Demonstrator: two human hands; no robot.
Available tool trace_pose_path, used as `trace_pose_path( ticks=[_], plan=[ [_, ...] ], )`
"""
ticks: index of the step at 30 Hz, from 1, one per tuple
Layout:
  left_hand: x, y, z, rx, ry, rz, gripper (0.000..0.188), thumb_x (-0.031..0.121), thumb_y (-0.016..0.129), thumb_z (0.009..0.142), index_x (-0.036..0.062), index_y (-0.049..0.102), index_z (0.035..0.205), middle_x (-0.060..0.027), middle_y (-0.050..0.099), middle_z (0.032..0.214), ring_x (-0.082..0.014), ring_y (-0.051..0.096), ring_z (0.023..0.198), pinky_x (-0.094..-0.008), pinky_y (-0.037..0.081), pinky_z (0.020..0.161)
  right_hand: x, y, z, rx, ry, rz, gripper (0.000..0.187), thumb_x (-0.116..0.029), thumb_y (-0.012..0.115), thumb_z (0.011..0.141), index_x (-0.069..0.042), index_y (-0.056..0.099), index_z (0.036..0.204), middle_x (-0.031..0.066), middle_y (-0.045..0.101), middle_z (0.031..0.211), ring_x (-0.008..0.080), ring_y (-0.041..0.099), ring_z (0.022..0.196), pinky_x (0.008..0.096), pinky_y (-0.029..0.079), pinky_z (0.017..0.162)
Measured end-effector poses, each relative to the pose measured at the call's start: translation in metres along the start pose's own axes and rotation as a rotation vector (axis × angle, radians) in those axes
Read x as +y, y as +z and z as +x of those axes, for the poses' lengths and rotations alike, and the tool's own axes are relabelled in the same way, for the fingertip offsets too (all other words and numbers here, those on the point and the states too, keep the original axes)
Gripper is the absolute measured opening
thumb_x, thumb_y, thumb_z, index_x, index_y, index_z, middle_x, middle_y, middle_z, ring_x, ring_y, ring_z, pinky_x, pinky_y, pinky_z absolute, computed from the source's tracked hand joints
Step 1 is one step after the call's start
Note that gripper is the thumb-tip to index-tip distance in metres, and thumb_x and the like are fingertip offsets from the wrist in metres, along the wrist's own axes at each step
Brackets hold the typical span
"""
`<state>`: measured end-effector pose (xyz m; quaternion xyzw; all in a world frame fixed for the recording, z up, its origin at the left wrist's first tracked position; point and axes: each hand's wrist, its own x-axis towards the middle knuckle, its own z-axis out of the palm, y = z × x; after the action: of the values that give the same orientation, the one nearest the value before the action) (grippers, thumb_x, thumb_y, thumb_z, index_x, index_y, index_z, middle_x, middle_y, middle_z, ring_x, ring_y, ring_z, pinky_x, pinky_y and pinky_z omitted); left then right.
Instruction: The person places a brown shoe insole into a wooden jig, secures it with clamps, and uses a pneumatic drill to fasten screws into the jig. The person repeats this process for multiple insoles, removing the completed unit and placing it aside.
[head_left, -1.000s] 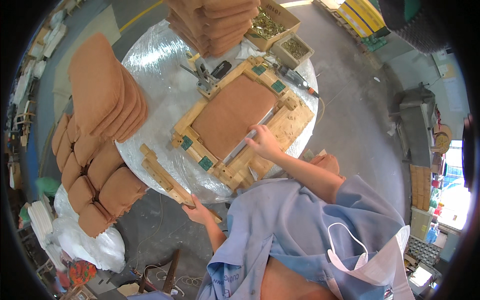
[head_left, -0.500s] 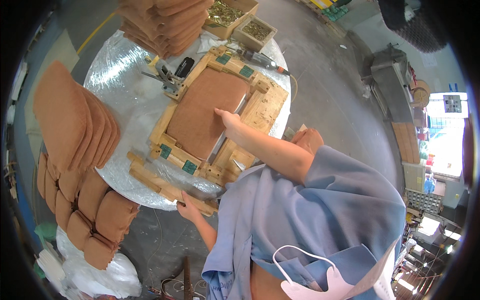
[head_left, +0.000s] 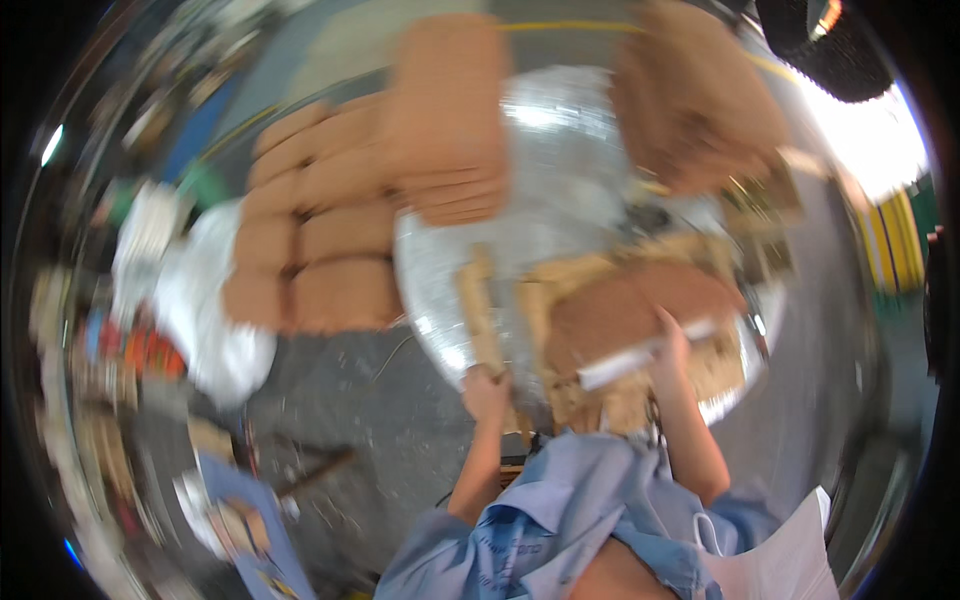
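- Cushion (head_left: 632, 300), brown with a white near edge: lying over the wooden frame (head_left: 535, 315), within or just above its opening; too blurred to tell whether seated flat or raised.
- Right hand (head_left: 672, 350): at the near side of the wooden frame, touching the cushion's white edge, with a fingertip reaching onto the brown top; cannot tell whether grasping or only resting.
- Left hand (head_left: 487, 390): to the left of the wooden frame, fingers clenched around a wooden bar.
- Wooden bar (head_left: 478, 300): pointing away from the body, left of the wooden frame and apart from it.
- Table (head_left: 560, 160), covered in shiny film: beneath the wooden frame.
- Clamp (head_left: 648, 217), dark and smeared: at the far side of the wooden frame.
- Tall brown stack (head_left: 690, 100) and box (head_left: 775, 195): beyond the wooden frame, box farther right.
- Leaning brown stack (head_left: 450, 110): beyond and left of the wooden frame.
- Rows of brown cushions (head_left: 345, 232): well left of the wooden frame.
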<state>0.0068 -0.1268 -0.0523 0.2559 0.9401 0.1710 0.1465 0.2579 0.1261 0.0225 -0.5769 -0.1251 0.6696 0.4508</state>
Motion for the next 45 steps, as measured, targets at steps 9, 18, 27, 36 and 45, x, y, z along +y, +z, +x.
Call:
trace_pose_path(
  ticks=[9, 18, 27, 36, 45],
  plan=[
    [-0.002, -0.024, -0.009, -0.09, -0.127, -0.295, 0.052, 0.045, 0.075, 0.089, 0.0043, 0.07, 0.12, -0.0192, 0.066, 0.123, -0.0404, 0.063, 0.115, -0.0513, 0.053, 0.1, -0.011, -0.052, -0.046, -0.039, -0.239, -0.14, 0.054, -0.02, 0.082, 0.087, -0.001, 0.06, 0.133, 0.0111, 0.067, 0.13, 0.0248, 0.066, 0.116, 0.0389, 0.056, 0.095],
    [0.125, -0.07, -0.006, -0.278, 0.419, -1.007, 0.058, 0.042, 0.067, 0.104, 0.0035, 0.058, 0.146, -0.0165, 0.067, 0.138, -0.0277, 0.063, 0.13, -0.0412, 0.051, 0.106, -0.089, 0.007, -0.215, -0.413, -0.497, -0.337, 0.054, -0.005, 0.08, 0.09, 0.001, 0.054, 0.137, 0.0119, 0.068, 0.126, 0.0237, 0.067, 0.114, 0.0385, 0.054, 0.101],
    [0.144, 0.01, 0.095, -1.679, 0.562, -1.923, 0.057, 0.051, 0.048, 0.109, 0.0082, 0.057, 0.145, -0.0202, 0.065, 0.134, -0.0346, 0.06, 0.129, -0.0547, 0.044, 0.113, -0.068, 0.005, -0.23, -1.106, -1.11, -0.769, 0.054, -0.026, 0.089, 0.088, -0.003, 0.065, 0.131, 0.0123, 0.069, 0.126, 0.0234, 0.066, 0.118, 0.0406, 0.052, 0.104],
    [0.283, -0.033, 0.114, -2.336, 1.023, -1.783, 0.067, 0.058, 0.048, 0.107, 0.0093, 0.05, 0.152, -0.0184, 0.058, 0.146, -0.0371, 0.051, 0.14, -0.0555, 0.038, 0.118, 0.041, -0.05, -0.136, -0.774, 0.546, -0.04, 0.091, -0.05, 0.083, 0.091, -0.015, 0.038, 0.162, 0.0039, 0.05, 0.161, 0.0251, 0.05, 0.146, 0.0456, 0.046, 0.117],
    [0.262, -0.175, 0.115, -0.679, 0.19, -1.865, 0.087, 0.076, 0.037, 0.105, 0.0083, 0.043, 0.16, -0.0139, 0.044, 0.162, -0.03, 0.043, 0.149, -0.0458, 0.037, 0.122, -0.029, 0.078, -0.086, -0.75, 0.194, 0.201, 0.078, -0.048, 0.074, 0.098, -0.013, 0.042, 0.16, 0.0063, 0.055, 0.156, 0.0286, 0.052, 0.144, 0.0516, 0.04, 0.121]
  ],
)
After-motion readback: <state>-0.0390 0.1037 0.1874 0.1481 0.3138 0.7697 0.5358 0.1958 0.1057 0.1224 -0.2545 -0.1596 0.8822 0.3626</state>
